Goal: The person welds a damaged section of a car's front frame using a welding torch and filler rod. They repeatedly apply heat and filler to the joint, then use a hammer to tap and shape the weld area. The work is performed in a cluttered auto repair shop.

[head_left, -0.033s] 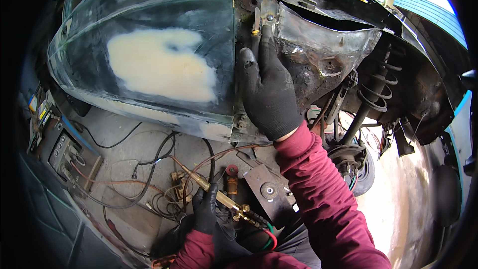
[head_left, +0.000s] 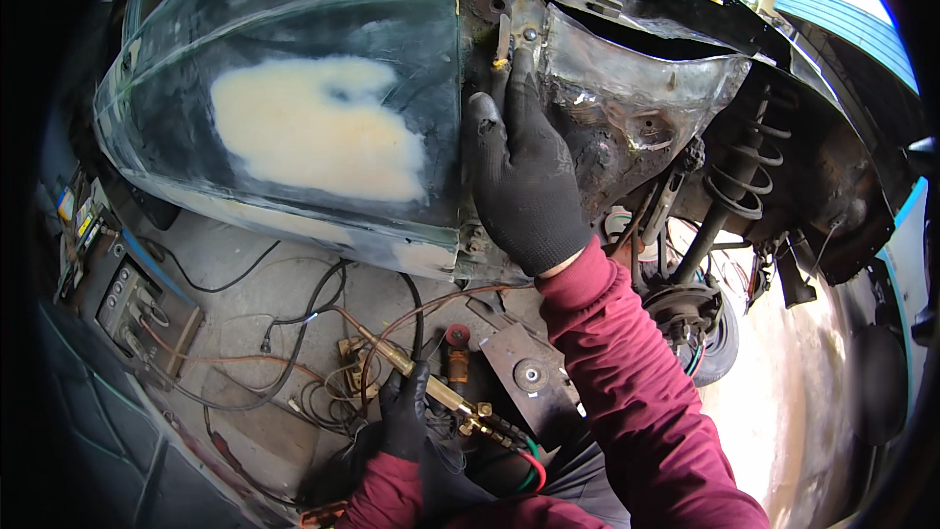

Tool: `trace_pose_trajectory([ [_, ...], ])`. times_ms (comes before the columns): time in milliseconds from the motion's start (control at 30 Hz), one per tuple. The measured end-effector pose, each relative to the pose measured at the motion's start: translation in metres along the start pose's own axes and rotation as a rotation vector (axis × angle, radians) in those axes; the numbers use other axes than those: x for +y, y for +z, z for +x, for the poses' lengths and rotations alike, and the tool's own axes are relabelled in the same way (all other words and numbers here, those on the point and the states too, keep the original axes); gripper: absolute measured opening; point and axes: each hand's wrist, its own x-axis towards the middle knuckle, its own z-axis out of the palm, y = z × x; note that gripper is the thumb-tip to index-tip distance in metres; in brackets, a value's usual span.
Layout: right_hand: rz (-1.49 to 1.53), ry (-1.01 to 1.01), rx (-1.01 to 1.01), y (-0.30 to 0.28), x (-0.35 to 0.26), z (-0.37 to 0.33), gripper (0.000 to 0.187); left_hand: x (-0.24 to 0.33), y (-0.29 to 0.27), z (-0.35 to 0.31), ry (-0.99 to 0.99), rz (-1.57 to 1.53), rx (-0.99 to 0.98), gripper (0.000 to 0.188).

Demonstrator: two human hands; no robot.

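My left hand [head_left: 403,411], in a black glove, is closed around the brass body of a gas torch [head_left: 446,394]. The torch lies slantwise low in front of me, with red and green hoses at its lower right end. Up against the bare metal door pillar [head_left: 527,15] of a car rests my right hand [head_left: 529,171], also in a black glove. Its fingers stretch upward along the pillar and the thumb stands apart. Just above the fingertips is a narrow metal strip [head_left: 503,36] with a yellow spot at its foot. The fingertips' undersides are hidden.
A dark green door [head_left: 333,29] with a pale filler patch fills the upper left. Right of the pillar are a rusty inner panel [head_left: 627,88] and a coil spring strut [head_left: 734,181]. Cables cross the floor near a grey machine [head_left: 132,304]. A steel plate [head_left: 529,377] lies by the torch.
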Motion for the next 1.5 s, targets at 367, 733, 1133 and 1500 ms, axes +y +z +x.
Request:
trace_pose_trajectory([
  [367,0.039,-0.071,-0.025,0.001,0.009,0.007,0.062,0.006,0.020,0.000,-0.013,-0.028,0.034,0.024],
  [733,0.101,-0.021,0.062,0.007,-0.011,0.021,0.055,-0.001,0.017,0.000,0.039,-0.007,-0.011,0.023],
  [1133,0.308,0.284,0.066,-0.016,-0.005,0.000,0.053,-0.001,0.023,-0.001,0.069,0.085,-0.049,0.021],
  [1500,0.072,-0.033,0.129,-0.043,0.014,0.018,0.036,-0.001,0.021,0.002,0.059,0.018,-0.070,0.021],
])
